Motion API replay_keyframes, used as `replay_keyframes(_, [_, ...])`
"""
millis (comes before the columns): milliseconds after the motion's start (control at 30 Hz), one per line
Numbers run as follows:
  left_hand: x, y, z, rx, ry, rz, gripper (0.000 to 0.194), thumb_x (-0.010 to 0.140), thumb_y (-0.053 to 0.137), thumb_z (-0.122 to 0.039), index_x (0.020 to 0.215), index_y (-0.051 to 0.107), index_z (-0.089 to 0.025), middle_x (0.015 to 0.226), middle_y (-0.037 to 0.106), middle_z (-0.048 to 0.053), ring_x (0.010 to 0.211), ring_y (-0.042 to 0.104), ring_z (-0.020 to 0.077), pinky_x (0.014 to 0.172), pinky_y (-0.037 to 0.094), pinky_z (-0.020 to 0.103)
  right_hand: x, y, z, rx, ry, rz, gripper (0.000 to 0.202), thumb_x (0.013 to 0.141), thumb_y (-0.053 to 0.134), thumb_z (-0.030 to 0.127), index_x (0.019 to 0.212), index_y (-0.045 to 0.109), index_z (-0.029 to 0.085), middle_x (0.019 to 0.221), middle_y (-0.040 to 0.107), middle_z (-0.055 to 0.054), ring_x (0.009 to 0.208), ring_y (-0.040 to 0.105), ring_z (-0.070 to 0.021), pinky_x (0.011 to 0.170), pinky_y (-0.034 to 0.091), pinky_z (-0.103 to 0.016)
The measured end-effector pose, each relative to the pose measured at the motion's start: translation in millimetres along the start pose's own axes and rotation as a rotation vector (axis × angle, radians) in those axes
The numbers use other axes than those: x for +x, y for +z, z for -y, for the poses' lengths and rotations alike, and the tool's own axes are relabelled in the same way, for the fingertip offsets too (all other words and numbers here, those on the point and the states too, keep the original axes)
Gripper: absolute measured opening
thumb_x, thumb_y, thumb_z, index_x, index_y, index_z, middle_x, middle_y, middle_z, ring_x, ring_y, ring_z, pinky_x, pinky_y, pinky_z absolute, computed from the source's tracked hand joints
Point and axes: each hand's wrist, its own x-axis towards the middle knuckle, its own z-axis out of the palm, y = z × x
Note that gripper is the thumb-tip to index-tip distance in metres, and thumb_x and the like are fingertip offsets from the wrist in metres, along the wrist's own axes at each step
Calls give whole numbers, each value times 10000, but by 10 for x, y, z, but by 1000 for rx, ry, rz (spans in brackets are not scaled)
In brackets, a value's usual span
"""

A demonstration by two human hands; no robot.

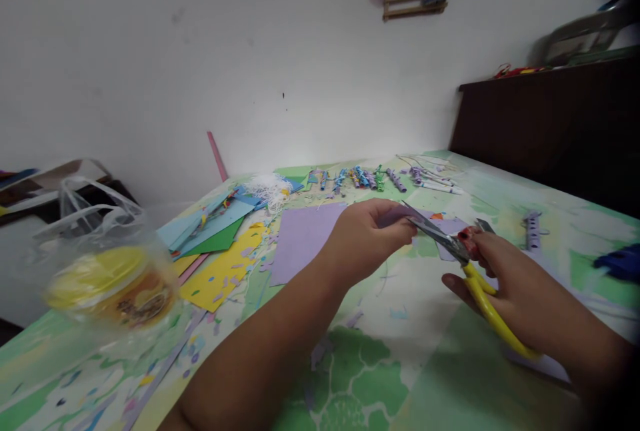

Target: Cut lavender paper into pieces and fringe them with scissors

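Note:
A pair of scissors (493,314) with yellow handles rests in my right hand (515,274), its metal blades pointing up and left. The fingers of that hand also pinch a small red piece (467,241) beside the pivot; its kind is hard to tell. My left hand (373,238) is closed, thumb and fingers pressed together beside the blade tips. What it pinches, if anything, is hidden. Behind my left hand lies a purple paper sheet (300,238). A purple rolled paper tube with holes (533,231) lies beyond my right hand.
Several decorated paper tubes (363,178) line the table's back, near white shredded paper (270,191). Coloured sheets (225,278) and paper scraps spread on the left. A yellow-lidded tub (115,284) in a plastic bag stands front left. A dark cabinet (550,131) borders the right.

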Motion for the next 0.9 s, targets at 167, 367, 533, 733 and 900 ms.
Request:
replay_keyframes(167, [-34, 46, 2, 14, 38, 42, 178, 715, 574, -248, 839, 679, -174, 643, 611, -13, 594, 546, 91, 497, 391, 188, -37, -11, 67, -9, 3, -2, 329, 742, 520, 531, 887, 427, 250, 881, 535, -33, 765, 515, -242, 695, 428, -391])
replay_keyframes(367, [-77, 49, -53, 71, 126, 34, 158, 721, 565, -223, 815, 681, -173, 630, 602, -27, 570, 514, 71, 528, 405, 183, -63, -28, 115, 46, 32, 28, 491, 738, 507, 558, 1080, 421, 216, 1057, 557, -104, 918, 538, -300, 774, 435, -424])
replay_keyframes(533, [-99, 42, -66, 127, 159, 35, 141, 709, 554, -184, 778, 676, -167, 659, 614, -26, 595, 508, 72, 568, 414, 186, -87, 5, 75, 76, 39, 41, 554, 710, 528, 570, 1117, 416, 211, 1067, 574, -114, 922, 560, -318, 758, 450, -450])
replay_keyframes(733, [-112, 16, -84, 170, 208, 58, 155, 717, 540, -193, 783, 676, -161, 691, 637, -18, 654, 539, 89, 590, 426, 184, -113, 16, 74, 117, 31, 105, 470, 733, 542, 517, 1087, 391, 247, 1026, 574, -90, 895, 576, -306, 735, 463, -452])
replay_keyframes(900, [-119, 11, -95, 173, 225, 65, 151, 720, 535, -194, 770, 675, -161, 695, 644, -12, 659, 554, 96, 604, 436, 195, -122, 12, 91, 136, 37, 136, 451, 726, 539, 526, 1048, 371, 258, 1059, 550, -88, 969, 552, -324, 806, 439, -478])
